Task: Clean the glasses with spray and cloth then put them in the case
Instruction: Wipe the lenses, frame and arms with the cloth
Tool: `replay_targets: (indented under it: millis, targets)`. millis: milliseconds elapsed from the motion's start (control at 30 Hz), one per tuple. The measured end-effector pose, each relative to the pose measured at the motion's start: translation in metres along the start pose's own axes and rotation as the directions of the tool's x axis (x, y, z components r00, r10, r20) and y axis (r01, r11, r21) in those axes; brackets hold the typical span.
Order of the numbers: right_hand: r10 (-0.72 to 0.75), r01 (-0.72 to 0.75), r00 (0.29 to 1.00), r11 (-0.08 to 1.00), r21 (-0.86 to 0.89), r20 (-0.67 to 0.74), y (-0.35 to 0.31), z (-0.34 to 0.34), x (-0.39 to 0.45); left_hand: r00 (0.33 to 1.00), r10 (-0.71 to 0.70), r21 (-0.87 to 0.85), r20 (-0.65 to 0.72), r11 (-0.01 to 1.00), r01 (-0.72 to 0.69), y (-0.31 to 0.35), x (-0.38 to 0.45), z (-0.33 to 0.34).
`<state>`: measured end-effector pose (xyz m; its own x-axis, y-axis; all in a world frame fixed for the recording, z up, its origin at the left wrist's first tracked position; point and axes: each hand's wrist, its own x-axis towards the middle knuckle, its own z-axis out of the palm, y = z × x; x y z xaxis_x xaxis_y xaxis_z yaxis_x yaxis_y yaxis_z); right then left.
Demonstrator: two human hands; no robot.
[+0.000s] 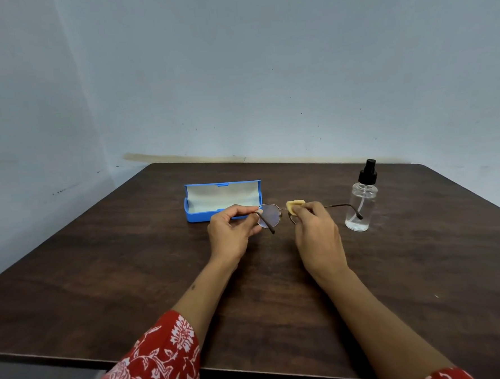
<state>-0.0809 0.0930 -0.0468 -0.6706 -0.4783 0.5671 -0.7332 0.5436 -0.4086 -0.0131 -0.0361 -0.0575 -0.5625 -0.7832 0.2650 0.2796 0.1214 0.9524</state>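
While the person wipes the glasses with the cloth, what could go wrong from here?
1. The left hand holds the thin-framed glasses only at one corner, so hard rubbing by the right hand with the yellow cloth may bend them.
2. One open temple reaches toward the spray bottle; a swing might tip it.

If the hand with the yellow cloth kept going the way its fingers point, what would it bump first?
The right hand already presses the yellow cloth on the glasses. Beyond them lies bare table, probably nothing else.
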Motion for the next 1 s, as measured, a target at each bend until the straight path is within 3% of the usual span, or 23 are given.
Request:
replay_targets:
  millis: [133, 267, 433, 600, 767, 933, 1000]
  targets:
    - [0.097, -0.097, 0.995, 0.995, -0.034, 0.002, 0.0043, -0.0017, 0.0003, 1.0, 0.005, -0.017, -0.009, 1.0, -0.005, 0.0024, -0.0016, 0.0004]
    - [0.029, -0.027, 0.998, 0.999, -0.039, 0.055, 0.001, -0.0007, -0.0005, 1.0, -0.007, -0.04, -0.03, 0.999, 0.006, 0.0039, -0.0025, 0.0003]
    - [0.121, -0.118, 0.992, 0.991, -0.069, 0.039, 0.0041, -0.0033, -0.0009, 0.999, -0.02, -0.047, -0.044, 0.999, 0.018, 0.0059, -0.0033, 0.0004]
    - [0.039, -0.026, 0.991, 0.994, -0.105, 0.125, 0.0008, -0.0022, -0.0004, 0.997, -0.022, -0.033, -0.068, 0.999, 0.02, 0.006, -0.0026, -0.0005]
    - [0.122, -0.111, 0.99, 0.984, -0.142, 0.072, 0.0043, -0.0043, -0.0007, 0.997, -0.031, -0.039, -0.074, 0.999, 0.028, 0.008, -0.0033, 0.0002]
    - [0.001, 0.018, 0.99, 0.991, -0.134, 0.143, 0.0006, -0.0024, -0.001, 0.995, -0.036, -0.036, -0.091, 0.999, 0.033, 0.0078, -0.0022, -0.0006]
    - [0.029, -0.012, 0.993, 0.991, -0.136, 0.117, 0.0013, -0.0026, -0.0008, 0.995, -0.038, -0.032, -0.095, 0.999, 0.035, 0.0072, -0.0021, -0.001]
